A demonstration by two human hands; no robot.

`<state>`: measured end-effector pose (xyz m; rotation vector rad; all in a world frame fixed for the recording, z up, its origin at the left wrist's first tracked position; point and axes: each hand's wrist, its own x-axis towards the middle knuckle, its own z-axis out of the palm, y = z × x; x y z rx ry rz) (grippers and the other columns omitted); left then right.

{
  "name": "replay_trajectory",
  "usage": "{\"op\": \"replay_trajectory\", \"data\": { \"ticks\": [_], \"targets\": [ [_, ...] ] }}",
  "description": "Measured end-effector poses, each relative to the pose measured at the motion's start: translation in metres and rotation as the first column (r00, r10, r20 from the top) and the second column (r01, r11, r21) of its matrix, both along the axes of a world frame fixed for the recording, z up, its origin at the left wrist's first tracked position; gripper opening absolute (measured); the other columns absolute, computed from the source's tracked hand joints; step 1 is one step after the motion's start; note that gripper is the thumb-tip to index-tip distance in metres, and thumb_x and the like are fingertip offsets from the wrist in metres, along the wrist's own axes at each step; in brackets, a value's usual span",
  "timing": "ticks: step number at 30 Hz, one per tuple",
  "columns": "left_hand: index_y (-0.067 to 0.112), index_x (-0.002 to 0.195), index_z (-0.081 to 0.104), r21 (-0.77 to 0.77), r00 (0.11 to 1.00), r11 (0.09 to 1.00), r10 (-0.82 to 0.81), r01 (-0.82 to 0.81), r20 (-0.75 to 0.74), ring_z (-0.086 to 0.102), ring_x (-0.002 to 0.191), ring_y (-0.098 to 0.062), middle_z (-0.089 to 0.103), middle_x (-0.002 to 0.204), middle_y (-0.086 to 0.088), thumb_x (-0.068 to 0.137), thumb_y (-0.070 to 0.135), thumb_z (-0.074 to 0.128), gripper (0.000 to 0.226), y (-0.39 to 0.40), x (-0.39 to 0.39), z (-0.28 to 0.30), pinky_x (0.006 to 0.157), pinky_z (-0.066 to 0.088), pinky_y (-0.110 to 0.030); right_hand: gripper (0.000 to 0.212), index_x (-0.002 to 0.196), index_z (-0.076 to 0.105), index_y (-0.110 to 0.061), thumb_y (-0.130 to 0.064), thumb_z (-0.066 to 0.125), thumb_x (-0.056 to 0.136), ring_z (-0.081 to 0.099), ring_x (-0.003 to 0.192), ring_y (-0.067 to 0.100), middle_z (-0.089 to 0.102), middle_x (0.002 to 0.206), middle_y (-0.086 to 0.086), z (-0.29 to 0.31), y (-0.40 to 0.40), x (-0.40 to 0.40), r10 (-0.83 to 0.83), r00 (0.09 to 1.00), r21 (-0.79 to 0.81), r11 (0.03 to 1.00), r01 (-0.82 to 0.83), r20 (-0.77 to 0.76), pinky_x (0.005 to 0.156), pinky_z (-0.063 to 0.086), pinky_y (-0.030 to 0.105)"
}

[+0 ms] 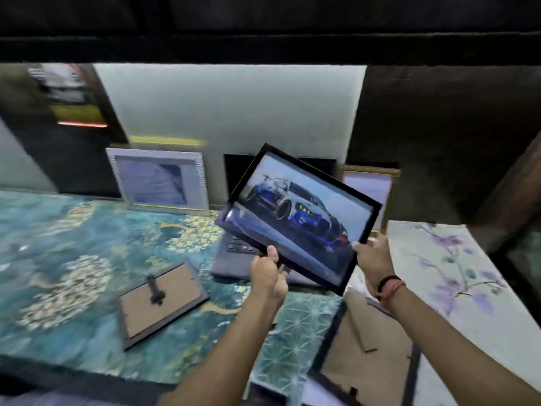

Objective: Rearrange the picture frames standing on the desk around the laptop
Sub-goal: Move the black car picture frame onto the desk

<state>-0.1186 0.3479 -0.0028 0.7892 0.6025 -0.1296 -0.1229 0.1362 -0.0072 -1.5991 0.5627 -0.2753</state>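
Note:
A black-framed car picture [304, 212] is tilted in the air above the open laptop [234, 250]. My left hand [268, 273] grips its lower left edge and my right hand [371, 259] holds its lower right corner. A silver-framed picture [159, 180] leans against the wall at the back left. At the back right stands a gold-framed picture [370, 186], partly hidden by the held frame. One small frame [159, 300] lies face down on the desk to the left. A larger frame [369, 356] lies face down at the lower right.
The desk carries a teal flowered cloth [58, 244]. A white cloth with purple flowers [450, 268] covers the surface on the right. A framed picture [70, 95] hangs or leans at the upper left. A dark shelf edge [263, 48] runs overhead.

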Motion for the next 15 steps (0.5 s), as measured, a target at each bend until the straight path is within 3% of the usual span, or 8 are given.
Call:
{"op": "replay_trajectory", "data": {
  "ticks": [3, 6, 10, 12, 15],
  "targets": [
    [0.012, 0.094, 0.053, -0.075, 0.997, 0.995, 0.060, -0.064, -0.050, 0.052, 0.070, -0.021, 0.057, 0.087, -0.009, 0.105, 0.003, 0.048, 0.016, 0.071, -0.018, -0.004, 0.065, 0.046, -0.036, 0.032, 0.112, 0.069, -0.011, 0.006, 0.057, 0.088, 0.064, 0.087, 0.024, 0.072, 0.103, 0.010, 0.011, 0.093, -0.008, -0.019, 0.998, 0.064, 0.998, 0.015, 0.056, 0.073, 0.055, 0.030],
    [0.015, 0.105, 0.056, -0.086, 0.991, 0.988, 0.121, -0.127, -0.065, 0.058, 0.082, -0.020, 0.062, 0.097, -0.008, 0.103, -0.006, 0.048, 0.023, 0.139, -0.027, -0.009, 0.062, 0.052, -0.033, 0.043, 0.119, 0.069, -0.017, 0.010, 0.053, 0.090, 0.059, 0.086, 0.022, 0.068, 0.101, 0.008, 0.017, 0.159, -0.006, -0.014, 0.999, 0.181, 0.983, 0.005, 0.052, 0.082, 0.054, 0.037],
    [0.002, 0.136, 0.055, 0.024, 0.965, 0.966, 0.258, -0.257, -0.051, 0.060, 0.076, -0.018, 0.065, 0.119, -0.016, 0.096, -0.015, 0.047, 0.044, 0.250, -0.010, -0.011, 0.062, 0.050, -0.030, 0.039, 0.117, 0.070, -0.008, 0.011, 0.051, 0.088, 0.063, 0.092, 0.024, 0.071, 0.107, 0.013, 0.006, 0.220, 0.014, 0.035, 0.999, 0.217, 0.976, -0.038, 0.017, 0.095, 0.053, 0.044],
    [0.000, 0.140, 0.054, 0.125, 0.946, 0.943, 0.317, -0.308, -0.062, 0.056, 0.072, -0.018, 0.063, 0.108, -0.014, 0.097, -0.013, 0.049, 0.045, 0.301, 0.001, -0.005, 0.062, 0.046, -0.031, 0.046, 0.128, 0.064, -0.001, 0.007, 0.055, 0.084, 0.065, 0.101, 0.027, 0.070, 0.121, 0.016, -0.003, 0.241, 0.029, 0.056, 0.998, 0.221, 0.974, -0.048, -0.031, 0.101, 0.052, 0.046],
    [0.004, 0.148, 0.047, 0.269, 0.948, 0.917, 0.316, -0.295, -0.037, 0.058, 0.084, -0.024, 0.059, 0.119, -0.017, 0.099, -0.011, 0.049, 0.052, 0.356, 0.015, -0.005, 0.083, 0.052, -0.038, 0.041, 0.124, 0.065, 0.004, 0.011, 0.053, 0.086, 0.065, 0.097, 0.028, 0.069, 0.121, 0.016, -0.017, 0.273, 0.048, 0.086, 0.993, 0.213, 0.975, -0.067, -0.079, 0.096, 0.055, 0.042]
  ]
}}
